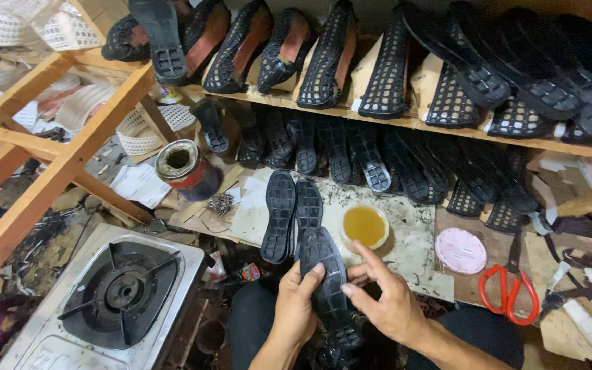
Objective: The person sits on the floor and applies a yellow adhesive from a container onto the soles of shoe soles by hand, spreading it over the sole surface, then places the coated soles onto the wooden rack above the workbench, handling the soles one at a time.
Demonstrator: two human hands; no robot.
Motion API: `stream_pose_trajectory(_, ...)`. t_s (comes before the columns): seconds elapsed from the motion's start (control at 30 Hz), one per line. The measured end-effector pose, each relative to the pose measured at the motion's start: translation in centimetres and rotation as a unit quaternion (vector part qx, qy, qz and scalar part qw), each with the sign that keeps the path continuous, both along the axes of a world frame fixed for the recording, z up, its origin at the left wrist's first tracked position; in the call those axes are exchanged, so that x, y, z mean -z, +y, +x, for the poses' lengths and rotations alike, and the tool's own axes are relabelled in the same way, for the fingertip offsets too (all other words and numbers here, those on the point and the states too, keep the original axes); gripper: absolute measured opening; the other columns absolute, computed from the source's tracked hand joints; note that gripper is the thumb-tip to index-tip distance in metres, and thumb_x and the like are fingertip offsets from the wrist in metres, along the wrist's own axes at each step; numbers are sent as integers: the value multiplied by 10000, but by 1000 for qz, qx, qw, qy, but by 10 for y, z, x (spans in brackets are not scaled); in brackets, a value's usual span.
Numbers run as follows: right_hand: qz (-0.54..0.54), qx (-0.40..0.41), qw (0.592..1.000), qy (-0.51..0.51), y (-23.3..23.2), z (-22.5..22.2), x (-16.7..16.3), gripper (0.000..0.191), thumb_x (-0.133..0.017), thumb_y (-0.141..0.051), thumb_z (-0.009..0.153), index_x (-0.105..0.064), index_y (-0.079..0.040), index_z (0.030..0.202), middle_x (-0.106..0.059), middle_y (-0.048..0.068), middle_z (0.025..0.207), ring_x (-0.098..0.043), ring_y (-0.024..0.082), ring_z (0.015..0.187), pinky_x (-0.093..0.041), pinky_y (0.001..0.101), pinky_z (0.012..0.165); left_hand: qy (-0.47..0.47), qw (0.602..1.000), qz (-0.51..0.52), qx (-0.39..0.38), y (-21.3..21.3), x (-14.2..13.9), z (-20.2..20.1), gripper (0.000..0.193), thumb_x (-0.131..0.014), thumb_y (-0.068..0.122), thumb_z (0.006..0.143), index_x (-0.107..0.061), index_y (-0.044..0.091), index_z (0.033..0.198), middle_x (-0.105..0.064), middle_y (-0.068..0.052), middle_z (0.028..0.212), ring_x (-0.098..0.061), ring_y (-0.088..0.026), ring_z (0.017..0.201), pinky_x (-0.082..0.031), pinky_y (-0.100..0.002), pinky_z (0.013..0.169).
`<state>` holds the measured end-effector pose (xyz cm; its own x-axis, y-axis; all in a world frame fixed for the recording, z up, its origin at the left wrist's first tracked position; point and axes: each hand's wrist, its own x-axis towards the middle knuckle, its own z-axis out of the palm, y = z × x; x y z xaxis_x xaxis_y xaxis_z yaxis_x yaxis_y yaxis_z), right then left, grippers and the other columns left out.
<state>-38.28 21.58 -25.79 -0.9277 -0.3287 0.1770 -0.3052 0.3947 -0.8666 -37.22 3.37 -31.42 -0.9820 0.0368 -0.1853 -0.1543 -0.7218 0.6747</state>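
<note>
My left hand (296, 305) grips a black shoe with its ridged rubber sole (323, 277) facing up, held low in the middle over my lap. My right hand (386, 300) rests on the sole's right edge, thumb and fingers pressing against it. Just beyond the shoe, two more black soles (289, 212) lie side by side on a stained white board (405, 247). A small bowl of yellow glue (364, 226) stands right of them.
A gas stove burner (121, 291) sits at lower left. A wooden shelf (405, 123) holds rows of black woven shoes. Red-handled scissors (510, 288), a pink round lid (460, 250), an open tin can (181, 164) and a wooden frame (56, 157) surround the board.
</note>
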Motion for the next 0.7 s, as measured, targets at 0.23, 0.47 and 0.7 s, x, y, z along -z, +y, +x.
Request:
stream_pose_trajectory(0.23,-99,10,987,-126,11,-8,2,1001,-799,-46,798,-228,-57,1620,-689,85,865,-627,115,761,-533,271,708,28,999,-13,-9,15,-3,-12,246,-633,92,955,-686,-19,1168,-751,-76,1018,-687,-140,880,-558,-310,808)
stream_pose_trajectory(0.47,-119,96,978,-145,79,-37,7,995,-781,-43,807,-233,-93,1637,-736,120,826,-648,140,717,-519,268,669,88,934,-340,-70,-48,-4,-39,427,-645,229,947,-644,38,1329,-741,-89,1141,-693,-173,999,-558,-313,892)
stream_pose_trajectory(0.7,163,201,966,21,139,-68,7,810,-815,-146,775,-455,-94,1498,-729,136,1059,-707,223,895,-572,343,802,125,663,-729,-117,-92,-8,-80,488,-722,371,889,-686,19,1224,-668,-213,1203,-630,-397,1105,-496,-464,920)
